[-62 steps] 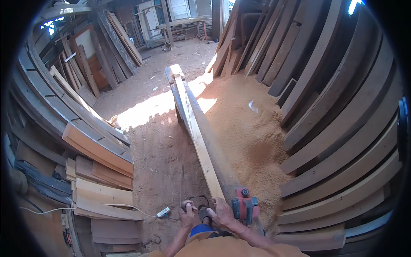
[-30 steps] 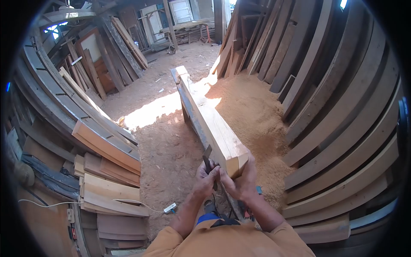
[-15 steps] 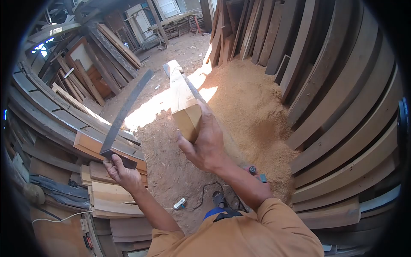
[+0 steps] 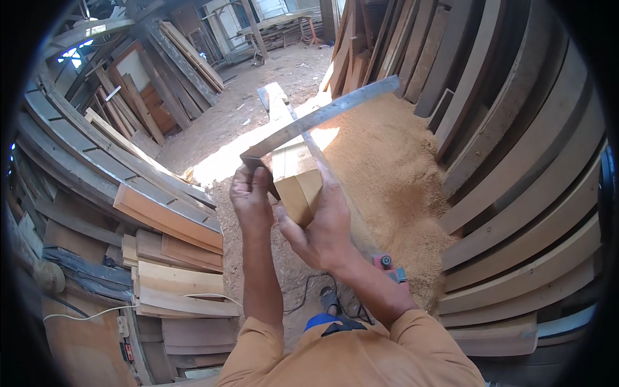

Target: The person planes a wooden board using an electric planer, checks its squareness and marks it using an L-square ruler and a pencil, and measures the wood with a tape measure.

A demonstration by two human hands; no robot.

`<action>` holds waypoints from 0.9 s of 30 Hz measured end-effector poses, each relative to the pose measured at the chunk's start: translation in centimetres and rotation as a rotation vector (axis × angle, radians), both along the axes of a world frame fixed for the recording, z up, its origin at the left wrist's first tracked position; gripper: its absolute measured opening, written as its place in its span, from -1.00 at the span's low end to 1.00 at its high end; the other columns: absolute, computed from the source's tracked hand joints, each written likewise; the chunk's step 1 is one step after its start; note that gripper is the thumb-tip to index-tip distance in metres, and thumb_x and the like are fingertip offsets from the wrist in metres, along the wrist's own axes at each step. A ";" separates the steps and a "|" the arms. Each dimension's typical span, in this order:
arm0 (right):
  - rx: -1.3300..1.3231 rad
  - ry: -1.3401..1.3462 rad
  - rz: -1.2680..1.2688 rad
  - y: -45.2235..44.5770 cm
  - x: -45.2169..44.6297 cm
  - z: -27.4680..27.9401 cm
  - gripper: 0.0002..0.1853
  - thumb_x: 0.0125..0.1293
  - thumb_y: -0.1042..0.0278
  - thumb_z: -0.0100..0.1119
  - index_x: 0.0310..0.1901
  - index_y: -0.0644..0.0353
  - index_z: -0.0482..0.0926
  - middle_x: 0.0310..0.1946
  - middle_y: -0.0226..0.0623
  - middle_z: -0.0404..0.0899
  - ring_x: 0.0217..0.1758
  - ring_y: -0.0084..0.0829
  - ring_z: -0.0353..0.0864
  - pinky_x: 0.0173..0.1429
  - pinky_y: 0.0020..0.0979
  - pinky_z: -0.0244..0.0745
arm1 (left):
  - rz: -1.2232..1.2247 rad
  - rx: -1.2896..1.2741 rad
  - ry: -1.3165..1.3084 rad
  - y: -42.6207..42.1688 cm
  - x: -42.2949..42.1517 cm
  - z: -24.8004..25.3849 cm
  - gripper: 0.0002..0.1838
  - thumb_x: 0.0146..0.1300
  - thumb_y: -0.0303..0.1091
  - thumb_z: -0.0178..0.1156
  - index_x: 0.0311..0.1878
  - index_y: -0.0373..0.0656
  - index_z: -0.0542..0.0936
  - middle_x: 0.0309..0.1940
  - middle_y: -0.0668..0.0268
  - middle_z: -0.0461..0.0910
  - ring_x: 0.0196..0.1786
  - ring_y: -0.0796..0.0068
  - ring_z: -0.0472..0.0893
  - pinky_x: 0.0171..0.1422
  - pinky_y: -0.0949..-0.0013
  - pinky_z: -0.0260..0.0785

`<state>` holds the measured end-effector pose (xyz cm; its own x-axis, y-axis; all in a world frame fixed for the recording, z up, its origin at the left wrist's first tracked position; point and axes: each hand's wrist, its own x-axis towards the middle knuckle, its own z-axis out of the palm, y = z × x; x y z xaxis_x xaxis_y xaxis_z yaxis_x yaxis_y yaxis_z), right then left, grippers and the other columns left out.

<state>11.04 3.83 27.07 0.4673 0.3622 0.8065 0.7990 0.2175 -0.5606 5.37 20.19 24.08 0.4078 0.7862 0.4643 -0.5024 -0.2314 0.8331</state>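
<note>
Left hand [image 4: 250, 197] grips a square [image 4: 325, 115], partly hiding the timber [image 4: 296, 198] the right hand [image 4: 327, 229] clasps; power tool [image 4: 398, 275], four o'clock, partly covered.

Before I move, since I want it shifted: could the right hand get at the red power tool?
Probably not without letting go: the right hand grips the timber, though the red power tool looks close, partly hidden by the right forearm.

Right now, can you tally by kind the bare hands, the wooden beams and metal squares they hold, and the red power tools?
Bare hands: 2 (left hand, right hand)
Held wooden beam: 1
Held metal square: 1
Red power tool, partly hidden: 1
Total: 5
</note>
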 end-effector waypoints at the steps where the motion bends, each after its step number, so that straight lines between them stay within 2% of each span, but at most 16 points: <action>1: -0.002 0.003 0.010 -0.2 0.0 -0.2 -0.05 0.19 0.33 0.46 0.46 0.57 0.09 0.21 0.38 0.41 0.23 0.28 0.52 0.33 0.04 0.43 | -0.001 -0.035 -0.047 -0.8 1.1 0.1 -0.85 0.51 -0.41 0.25 0.04 -0.24 0.61 -0.13 0.37 0.71 -0.12 0.69 0.61 -0.02 0.50 0.49; 3: -0.009 0.014 0.027 -0.6 -0.1 -0.7 -0.09 0.21 0.36 0.45 0.46 0.52 0.12 0.28 0.33 0.40 0.29 0.21 0.53 0.36 0.01 0.43 | 0.033 0.014 0.042 -1.2 2.1 -0.2 -0.86 0.52 -0.41 0.23 0.02 -0.26 0.61 -0.13 0.33 0.73 -0.10 0.67 0.62 0.00 0.50 0.50; 9: -0.015 0.007 0.040 -1.0 -0.1 -1.4 -0.10 0.21 0.41 0.43 0.47 0.52 0.10 0.29 0.33 0.39 0.31 0.22 0.52 0.37 0.02 0.42 | 0.004 -0.031 0.091 -2.3 1.2 0.0 -0.83 0.52 -0.36 0.27 0.00 -0.27 0.60 -0.17 0.33 0.72 -0.15 0.68 0.62 -0.03 0.50 0.50; 19: -0.052 -0.007 0.025 -1.3 -0.7 -1.8 -0.05 0.22 0.34 0.46 0.48 0.56 0.07 0.32 0.35 0.36 0.32 0.24 0.50 0.40 0.04 0.38 | 0.022 -0.036 0.096 -2.7 0.7 -0.4 -0.82 0.52 -0.34 0.27 0.01 -0.26 0.60 -0.16 0.33 0.72 -0.16 0.70 0.60 -0.05 0.53 0.48; 23: -0.063 0.010 0.046 -1.2 -1.0 -2.0 -0.04 0.22 0.35 0.47 0.48 0.56 0.06 0.35 0.38 0.33 0.35 0.25 0.47 0.43 0.05 0.36 | 0.072 -0.004 0.068 3.1 4.1 -3.6 -0.83 0.54 -0.36 0.22 0.03 -0.27 0.59 -0.17 0.33 0.72 -0.16 0.70 0.62 -0.08 0.52 0.50; 27: -0.081 0.011 0.058 -1.3 -1.4 -3.0 -0.03 0.20 0.36 0.49 0.48 0.55 0.05 0.39 0.40 0.29 0.40 0.26 0.44 0.47 0.04 0.33 | 0.019 -0.091 0.064 11.2 9.3 -7.2 -0.81 0.58 -0.37 0.16 0.06 -0.30 0.57 -0.17 0.30 0.73 -0.20 0.70 0.64 -0.14 0.51 0.53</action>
<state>9.60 2.53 24.10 0.4524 0.4528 0.7684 0.7803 0.2163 -0.5868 14.67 31.34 16.92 0.4194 0.8315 0.3643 -0.4436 -0.1624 0.8814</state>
